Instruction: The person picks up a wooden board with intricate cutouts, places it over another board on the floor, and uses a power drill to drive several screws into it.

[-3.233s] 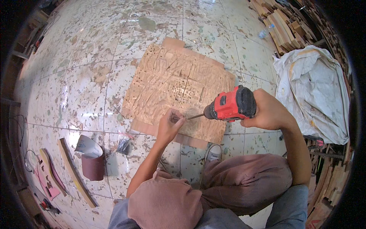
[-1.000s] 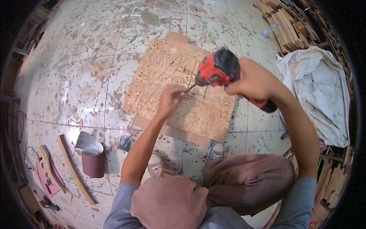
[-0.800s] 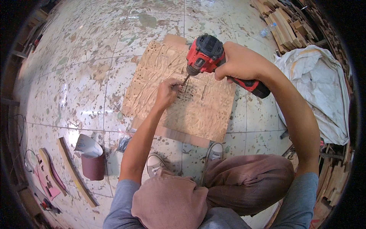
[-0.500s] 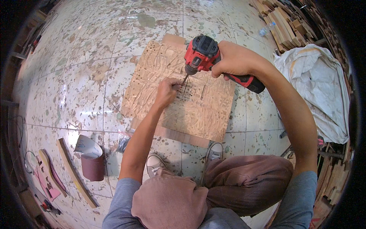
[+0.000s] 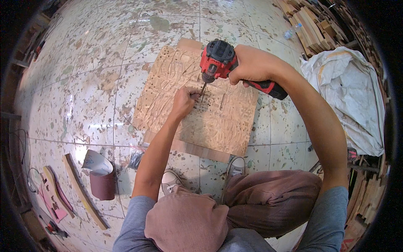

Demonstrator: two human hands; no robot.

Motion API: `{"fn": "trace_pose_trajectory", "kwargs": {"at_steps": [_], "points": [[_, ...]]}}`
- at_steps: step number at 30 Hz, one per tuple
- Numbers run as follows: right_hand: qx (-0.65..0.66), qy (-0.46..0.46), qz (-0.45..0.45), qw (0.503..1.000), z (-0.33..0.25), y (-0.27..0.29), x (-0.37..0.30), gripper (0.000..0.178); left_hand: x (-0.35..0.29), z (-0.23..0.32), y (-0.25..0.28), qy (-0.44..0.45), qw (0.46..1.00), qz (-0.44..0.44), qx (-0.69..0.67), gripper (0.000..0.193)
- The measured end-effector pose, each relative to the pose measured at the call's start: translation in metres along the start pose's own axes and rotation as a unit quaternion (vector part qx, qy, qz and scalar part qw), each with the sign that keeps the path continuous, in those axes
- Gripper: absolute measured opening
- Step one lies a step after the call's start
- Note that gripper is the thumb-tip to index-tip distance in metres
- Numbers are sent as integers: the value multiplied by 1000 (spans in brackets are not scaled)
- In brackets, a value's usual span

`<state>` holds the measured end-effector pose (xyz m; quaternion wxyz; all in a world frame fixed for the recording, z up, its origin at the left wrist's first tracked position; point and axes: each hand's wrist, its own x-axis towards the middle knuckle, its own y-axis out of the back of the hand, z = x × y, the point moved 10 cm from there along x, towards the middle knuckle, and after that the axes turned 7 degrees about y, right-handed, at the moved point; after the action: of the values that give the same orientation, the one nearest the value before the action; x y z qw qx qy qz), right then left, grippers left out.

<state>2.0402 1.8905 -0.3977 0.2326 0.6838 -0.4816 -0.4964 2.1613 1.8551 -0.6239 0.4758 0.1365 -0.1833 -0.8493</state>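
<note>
My right hand [image 5: 255,64] is wrapped round the grip of a red and black cordless drill [image 5: 217,63] above a carved wooden panel [image 5: 228,130]. From its chuck a thin drill bit [image 5: 204,90] points down at the panel's middle, among several small dark holes. Whether the tip touches the wood I cannot tell. Close beside the bit, my left hand [image 5: 185,103] is low at the panel with its fingers bent together. What they pinch, if anything, is too small to make out.
Wooden boards [image 5: 203,152] stick out under the panel on the spotted tile floor. A sandpaper roll [image 5: 102,185] and a curved wooden strip [image 5: 85,191] lie at the left. To the right are a white sack [image 5: 346,92], stacked planks [image 5: 310,31] and a plastic bottle [image 5: 292,31].
The drill and my right hand have shifted slightly left, and the bit looks a little more upright. My left hand stays in nearly the same place.
</note>
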Motion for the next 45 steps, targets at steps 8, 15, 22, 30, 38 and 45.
{"fn": "trace_pose_trajectory", "kwargs": {"at_steps": [8, 15, 22, 30, 38, 45], "points": [[2, 12, 14, 1000, -8, 2, 2, 27, 2, -14, 8, -37, 998, 48, -18, 20], [-8, 11, 8, 1000, -10, 5, 3, 29, 3, -2, 5, -21, 999, 22, -12, 18], [-8, 5, 9, 1000, -11, -1, 8, 26, 7, -22, 4, -34, 997, 45, 50, 21], [-37, -13, -16, 999, 3, -14, 19, 16, 9, -20, 7, -34, 997, 2, -66, 26], [-15, 9, -43, 999, -3, -9, 22, 24, 50, 43, 77, -64, 925, 47, -371, 40], [-53, 63, -34, 996, -9, -10, 29, 30, 2, 198, 97, -311, 932, 129, -136, 34]]}}
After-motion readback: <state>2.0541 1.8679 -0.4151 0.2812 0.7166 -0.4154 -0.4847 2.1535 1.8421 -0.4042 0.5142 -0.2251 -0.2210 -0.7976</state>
